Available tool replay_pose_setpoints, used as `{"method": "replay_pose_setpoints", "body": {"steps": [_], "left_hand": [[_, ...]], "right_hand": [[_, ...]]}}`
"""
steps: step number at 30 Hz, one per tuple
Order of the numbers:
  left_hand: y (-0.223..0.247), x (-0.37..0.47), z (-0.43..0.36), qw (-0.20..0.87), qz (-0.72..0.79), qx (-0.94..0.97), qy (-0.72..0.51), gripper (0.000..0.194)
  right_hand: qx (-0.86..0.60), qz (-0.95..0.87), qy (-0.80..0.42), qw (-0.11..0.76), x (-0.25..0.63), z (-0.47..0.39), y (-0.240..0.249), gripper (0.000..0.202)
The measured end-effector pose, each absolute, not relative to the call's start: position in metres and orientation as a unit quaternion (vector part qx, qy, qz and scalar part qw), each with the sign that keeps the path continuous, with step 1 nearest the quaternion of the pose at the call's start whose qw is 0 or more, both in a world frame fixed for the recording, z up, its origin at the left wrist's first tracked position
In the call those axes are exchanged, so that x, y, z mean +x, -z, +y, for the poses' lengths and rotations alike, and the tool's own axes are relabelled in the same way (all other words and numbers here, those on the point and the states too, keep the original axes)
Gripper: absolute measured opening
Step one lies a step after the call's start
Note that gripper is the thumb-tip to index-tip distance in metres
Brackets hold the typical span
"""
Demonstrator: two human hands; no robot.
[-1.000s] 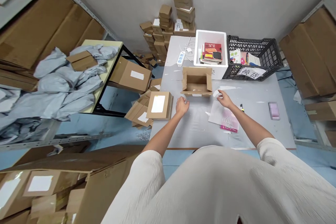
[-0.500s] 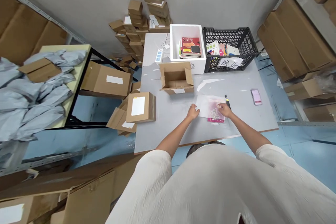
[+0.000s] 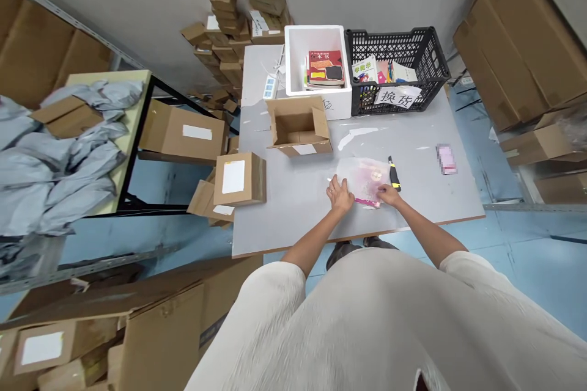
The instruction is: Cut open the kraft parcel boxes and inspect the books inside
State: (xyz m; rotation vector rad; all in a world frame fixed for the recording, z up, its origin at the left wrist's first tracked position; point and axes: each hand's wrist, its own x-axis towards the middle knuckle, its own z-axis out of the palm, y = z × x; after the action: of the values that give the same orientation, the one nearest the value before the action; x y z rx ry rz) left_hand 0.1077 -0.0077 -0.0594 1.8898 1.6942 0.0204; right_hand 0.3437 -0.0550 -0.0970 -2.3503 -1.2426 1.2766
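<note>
A translucent plastic sleeve (image 3: 355,168) lies on the grey table, with a pink booklet (image 3: 368,200) under or inside it; which of these I cannot tell. My left hand (image 3: 340,195) rests on the sleeve's lower left corner, fingers spread. At the right edge, my right hand (image 3: 389,194) pinches the sleeve, fingers closed. Just beyond the right hand lies a black and yellow cutter (image 3: 393,173). An open, upright cardboard box (image 3: 300,128) stands behind the sleeve to the left.
A white foam box (image 3: 318,102) with books and a black crate (image 3: 394,73) with booklets line the table's back. A closed carton (image 3: 239,178) is at the left edge, a phone (image 3: 446,159) at the right. Grey parcels (image 3: 77,153) cover a side table.
My left hand has opened from a pinch and lies flatter on the sleeve. My right hand has moved down to the sleeve's lower right edge. The sleeve now lies flatter over the booklet.
</note>
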Motion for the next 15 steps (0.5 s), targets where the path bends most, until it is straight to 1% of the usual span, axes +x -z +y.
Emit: {"method": "replay_pose_setpoints", "body": {"steps": [5, 7, 9, 12, 15], "left_hand": [[0.065, 0.093, -0.01, 0.343, 0.642, 0.686, 0.003, 0.056], [0.07, 0.089, -0.01, 0.37, 0.658, 0.655, -0.004, 0.051], [0.075, 0.086, -0.011, 0.399, 0.673, 0.623, -0.017, 0.044], [0.084, 0.085, -0.015, 0.443, 0.678, 0.585, -0.023, 0.038], [0.092, 0.088, -0.02, 0.476, 0.676, 0.562, -0.035, 0.04]], "right_hand": [[-0.717, -0.464, -0.508, 0.115, 0.316, -0.051, 0.1, 0.026], [-0.695, -0.491, -0.511, 0.123, 0.313, -0.044, 0.099, 0.021], [-0.706, -0.521, -0.46, 0.133, 0.318, -0.033, 0.096, 0.022], [-0.765, -0.529, -0.338, 0.143, 0.336, -0.017, 0.092, 0.038], [-0.805, -0.502, -0.301, 0.097, 0.348, -0.008, 0.09, 0.05]]}}
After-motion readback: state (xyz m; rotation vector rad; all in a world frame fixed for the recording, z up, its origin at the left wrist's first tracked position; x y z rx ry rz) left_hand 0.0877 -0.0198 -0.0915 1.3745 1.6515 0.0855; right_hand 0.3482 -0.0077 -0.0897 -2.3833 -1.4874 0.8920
